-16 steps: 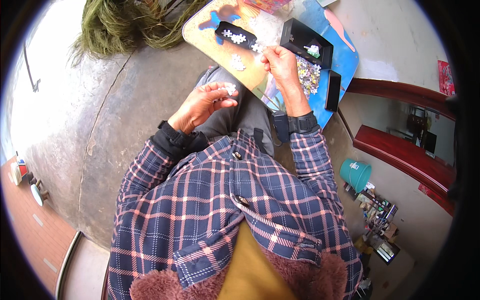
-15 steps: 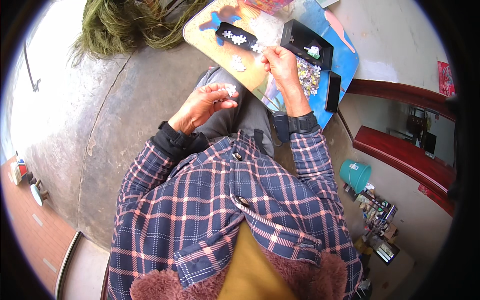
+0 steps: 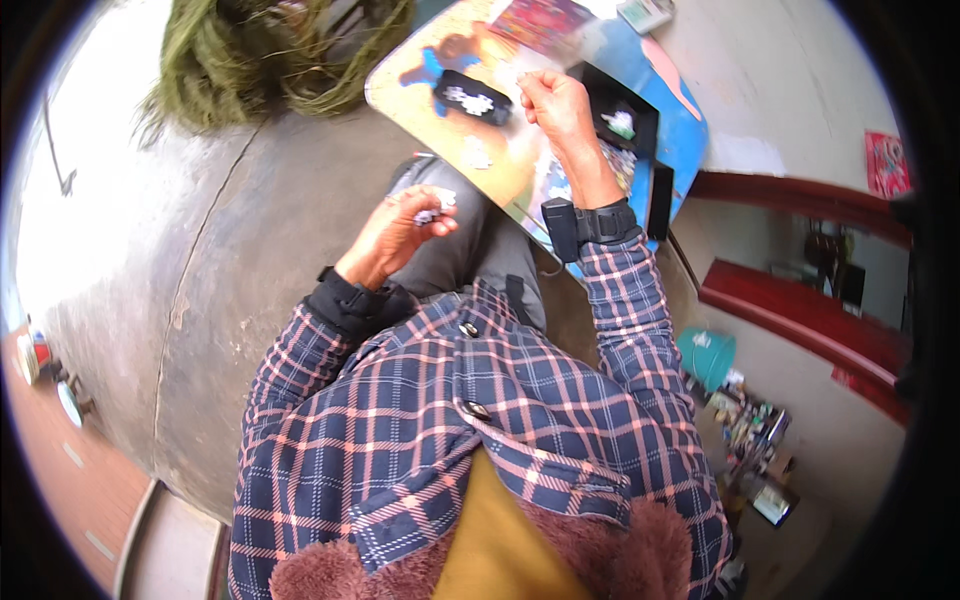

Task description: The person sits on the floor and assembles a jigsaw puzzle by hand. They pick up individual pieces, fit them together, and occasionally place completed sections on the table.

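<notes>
The left hand point(image 3: 408, 224) is closed on several small jigsaw pieces point(image 3: 447, 198), held near the edge of the worktop point(image 3: 688, 150). The right hand point(image 3: 556, 104) is above the worktop, its fingertips brought together in a pinch, apparently on a pale piece point(image 3: 520, 77); glare and blur limit certainty. More white pieces point(image 3: 466, 98) lie inside the black tray point(image 3: 498, 115), and a loose group point(image 3: 477, 156) lies beside it. In this inspector's judgement, the pieces are light, thin and fairly stiff, probably card; the knobs could bend or fray if forced, so a fingertip hold on opposite edges of the body suits them. Outlines, where legible, are knobbed and notched. The tray is elongated, dark and smooth-looking. A multicoloured pile point(image 3: 624, 166) is partly hidden by the right wrist, next to an open, straight-sided black box point(image 3: 642, 105). The worktop is round-cornered, its surface printed in sandy and blue tones.
</notes>
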`<act>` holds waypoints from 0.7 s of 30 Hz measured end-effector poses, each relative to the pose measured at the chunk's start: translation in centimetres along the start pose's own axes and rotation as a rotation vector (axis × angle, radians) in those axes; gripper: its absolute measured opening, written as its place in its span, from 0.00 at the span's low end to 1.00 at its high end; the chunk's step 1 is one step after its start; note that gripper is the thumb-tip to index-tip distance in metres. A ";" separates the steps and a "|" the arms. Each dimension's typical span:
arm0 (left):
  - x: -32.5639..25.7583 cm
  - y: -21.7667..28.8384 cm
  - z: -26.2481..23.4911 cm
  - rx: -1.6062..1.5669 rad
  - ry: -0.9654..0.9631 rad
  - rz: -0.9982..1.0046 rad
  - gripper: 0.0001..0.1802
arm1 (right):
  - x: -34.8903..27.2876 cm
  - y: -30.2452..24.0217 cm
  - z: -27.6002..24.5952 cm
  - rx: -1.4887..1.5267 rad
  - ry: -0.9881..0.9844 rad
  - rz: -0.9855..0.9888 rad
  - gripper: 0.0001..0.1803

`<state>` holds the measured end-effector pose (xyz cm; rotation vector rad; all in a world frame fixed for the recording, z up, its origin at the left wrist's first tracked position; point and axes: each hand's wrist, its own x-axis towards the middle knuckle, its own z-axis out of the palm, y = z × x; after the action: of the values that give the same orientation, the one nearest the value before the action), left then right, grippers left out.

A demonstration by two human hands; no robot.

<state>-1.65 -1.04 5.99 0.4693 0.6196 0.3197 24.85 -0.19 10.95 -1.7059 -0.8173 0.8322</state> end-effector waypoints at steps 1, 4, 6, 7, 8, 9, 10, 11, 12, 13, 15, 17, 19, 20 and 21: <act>0.1 -0.1 -0.1 0.016 -0.006 0.011 0.09 | -0.8 0.3 -1.1 0.000 0.029 -0.003 0.12; 0.7 -0.6 -0.3 0.057 -0.001 -0.007 0.09 | -4.8 1.9 -6.8 0.046 0.096 0.040 0.11; 0.9 -0.8 -0.5 0.074 0.000 -0.039 0.09 | -8.8 3.6 -11.3 0.066 0.135 0.099 0.10; 1.0 -0.9 -0.6 0.072 -0.018 -0.040 0.08 | -11.0 4.6 -13.2 0.085 0.171 0.137 0.10; 1.0 -0.9 -0.6 0.057 -0.017 -0.060 0.08 | -13.2 5.5 -14.8 0.041 0.259 0.263 0.10; 1.1 -0.9 -0.6 0.082 0.002 -0.081 0.08 | -15.2 6.6 -16.1 0.020 0.309 0.340 0.10; 1.2 -1.0 -0.6 0.095 -0.010 -0.092 0.08 | -17.4 7.7 -16.7 -0.008 0.349 0.365 0.10; 1.3 -1.0 -0.5 0.110 -0.009 -0.099 0.08 | -19.5 9.0 -17.1 -0.036 0.400 0.402 0.11; 1.4 -1.1 -0.5 0.130 -0.017 -0.109 0.08 | -21.3 10.1 -17.1 -0.012 0.451 0.472 0.10; 1.4 -1.1 -0.4 0.150 -0.024 -0.115 0.08 | -22.9 11.2 -16.9 0.010 0.478 0.507 0.10; 1.5 -1.1 0.0 0.185 -0.044 -0.135 0.07 | -25.3 13.2 -15.9 0.072 0.534 0.511 0.10; 1.5 -0.8 0.9 0.219 -0.042 -0.168 0.07 | -26.4 14.6 -15.2 0.136 0.529 0.488 0.09; 1.7 -0.3 2.0 0.250 -0.081 -0.175 0.06 | -26.5 15.5 -14.9 0.145 0.524 0.436 0.09; 1.6 -0.2 2.6 0.262 -0.105 -0.180 0.06 | -26.6 15.6 -15.2 0.130 0.529 0.425 0.09; 1.5 0.0 3.4 0.274 -0.120 -0.181 0.07 | -26.6 15.5 -15.6 0.120 0.529 0.409 0.09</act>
<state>1.65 -1.55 7.72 0.6848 0.5860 0.0326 25.77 -33.91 3.48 -1.8897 -0.0592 0.6286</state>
